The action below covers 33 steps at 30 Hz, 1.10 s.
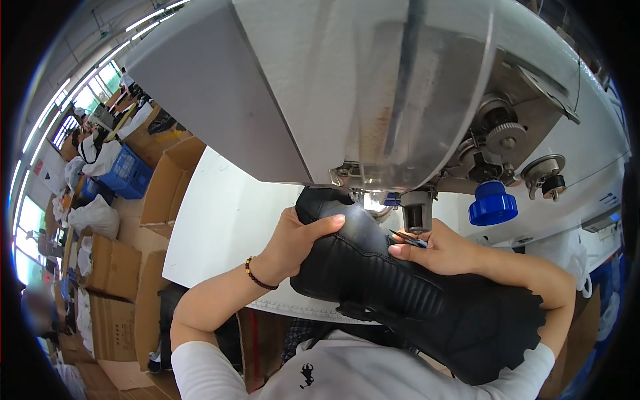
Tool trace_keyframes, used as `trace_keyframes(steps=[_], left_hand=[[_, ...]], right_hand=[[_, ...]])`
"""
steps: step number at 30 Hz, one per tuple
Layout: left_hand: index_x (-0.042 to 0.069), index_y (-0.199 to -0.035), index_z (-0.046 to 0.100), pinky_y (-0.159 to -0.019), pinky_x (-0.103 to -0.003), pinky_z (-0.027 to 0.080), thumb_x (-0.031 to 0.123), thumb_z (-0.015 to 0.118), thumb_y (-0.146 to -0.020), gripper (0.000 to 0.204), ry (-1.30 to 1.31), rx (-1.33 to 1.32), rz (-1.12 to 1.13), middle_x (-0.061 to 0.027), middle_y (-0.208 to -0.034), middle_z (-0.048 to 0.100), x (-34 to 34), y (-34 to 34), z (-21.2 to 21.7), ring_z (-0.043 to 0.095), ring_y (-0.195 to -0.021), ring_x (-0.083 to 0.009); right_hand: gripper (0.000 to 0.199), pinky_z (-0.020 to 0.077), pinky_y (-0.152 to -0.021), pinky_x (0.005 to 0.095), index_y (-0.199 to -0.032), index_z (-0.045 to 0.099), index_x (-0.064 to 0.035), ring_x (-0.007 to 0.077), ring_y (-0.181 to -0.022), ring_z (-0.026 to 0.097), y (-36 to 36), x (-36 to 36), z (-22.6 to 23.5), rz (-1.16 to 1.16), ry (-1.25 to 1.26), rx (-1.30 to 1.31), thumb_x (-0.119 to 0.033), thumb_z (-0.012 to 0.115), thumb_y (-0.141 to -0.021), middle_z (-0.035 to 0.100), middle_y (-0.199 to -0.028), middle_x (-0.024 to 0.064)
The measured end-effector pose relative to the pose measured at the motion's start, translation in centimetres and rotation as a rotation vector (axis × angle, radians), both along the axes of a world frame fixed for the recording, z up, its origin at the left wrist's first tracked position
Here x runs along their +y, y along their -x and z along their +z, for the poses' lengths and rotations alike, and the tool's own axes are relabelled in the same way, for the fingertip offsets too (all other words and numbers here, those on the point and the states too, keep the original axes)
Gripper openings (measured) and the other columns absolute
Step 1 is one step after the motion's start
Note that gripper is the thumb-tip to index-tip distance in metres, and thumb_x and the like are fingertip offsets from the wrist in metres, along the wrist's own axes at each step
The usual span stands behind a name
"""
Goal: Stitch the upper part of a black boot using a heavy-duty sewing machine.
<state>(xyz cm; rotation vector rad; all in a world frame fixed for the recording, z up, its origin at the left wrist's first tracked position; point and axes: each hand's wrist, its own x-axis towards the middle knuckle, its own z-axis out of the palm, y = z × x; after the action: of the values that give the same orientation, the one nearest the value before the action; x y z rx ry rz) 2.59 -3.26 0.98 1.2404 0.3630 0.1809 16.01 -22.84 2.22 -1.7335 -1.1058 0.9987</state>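
A black boot upper [383, 273] with ribbed padding lies under the head of a sewing machine [300, 87]. Its sole-side edge is jagged, and its far end hangs over my right forearm. My left hand [300, 243] grips the upper at its left side, thumb on top, the other fingers hidden beneath. In my right hand [443, 250] is a small pair of thread snips [412, 240], their pointed tips directed left, just over the upper. That hand's thumb rests close to the seam. A bright lamp lights the leather near the needle area, which is mostly hidden.
A white worktable [220, 213] curves around the machine. A blue knob [493, 203] and metal tension discs [543, 175] project from the machine at right. Cardboard boxes [113, 327], a blue crate [127, 173] and white sacks [95, 217] stand on the floor at left.
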Motion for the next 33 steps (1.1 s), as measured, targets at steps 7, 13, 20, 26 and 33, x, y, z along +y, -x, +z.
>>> trace_keyframes(steps=[7, 13, 20, 26, 33], left_hand=[[-0.003, -0.088, 0.062, -0.059, -0.022, 0.048, 0.009, 0.063, -0.075, 0.018, -0.018, 0.006, 0.026, -0.0056, -0.078, 0.063, 0.0, -0.6, 0.3, 0.059, -0.066, -0.0099], [-0.002, -0.089, 0.062, -0.060, -0.023, 0.049, 0.008, 0.063, -0.075, 0.017, -0.014, 0.006, 0.022, -0.0052, -0.078, 0.063, 0.0, -0.8, 0.3, 0.059, -0.067, -0.0101], [-0.003, -0.088, 0.062, -0.060, -0.023, 0.049, 0.007, 0.064, -0.072, 0.019, -0.114, 0.083, 0.002, -0.0072, -0.080, 0.063, 0.8, -1.8, 1.0, 0.059, -0.068, -0.0118], [-0.002, -0.089, 0.062, -0.061, -0.023, 0.048, 0.004, 0.065, -0.069, 0.020, -0.237, 0.032, -0.047, -0.0071, -0.081, 0.063, 1.9, -2.6, 1.0, 0.058, -0.069, -0.0123], [-0.002, -0.091, 0.061, -0.062, -0.025, 0.049, 0.000, 0.067, -0.067, 0.025, -0.288, -0.017, -0.175, -0.0079, -0.086, 0.062, 4.0, -3.9, 1.2, 0.058, -0.076, -0.0153]], right_hand=[[0.029, 0.0385, -0.080, 0.0265, -0.108, 0.052, -0.0064, 0.0087, -0.088, 0.047, -0.7, 0.1, -1.0, -0.001, -0.090, -0.056, -0.023, 0.058, -0.084, 0.054, -0.092, 0.0002], [0.029, 0.0388, -0.074, 0.0248, -0.099, 0.050, -0.0022, 0.0077, -0.083, 0.046, -0.3, 0.1, -1.6, -0.073, -0.165, 0.029, -0.021, 0.062, -0.081, 0.052, -0.087, 0.0000], [0.019, 0.0386, -0.063, 0.0210, -0.089, 0.058, -0.0024, 0.0044, -0.070, 0.046, 0.4, 0.1, -2.5, -0.095, -0.201, -0.026, -0.020, 0.059, -0.084, 0.053, -0.075, -0.0042], [0.018, 0.0387, -0.055, 0.0266, -0.081, 0.059, 0.0007, 0.0092, -0.057, 0.045, 2.5, 0.6, -2.7, -0.230, -0.277, -0.215, -0.016, 0.054, -0.085, 0.055, -0.062, 0.0094], [0.019, 0.0383, -0.050, 0.0249, -0.087, 0.060, 0.0006, 0.0063, -0.057, 0.046, 4.9, 1.3, -3.3, -0.388, -0.364, -0.102, -0.017, 0.053, -0.086, 0.058, -0.062, 0.0063]])
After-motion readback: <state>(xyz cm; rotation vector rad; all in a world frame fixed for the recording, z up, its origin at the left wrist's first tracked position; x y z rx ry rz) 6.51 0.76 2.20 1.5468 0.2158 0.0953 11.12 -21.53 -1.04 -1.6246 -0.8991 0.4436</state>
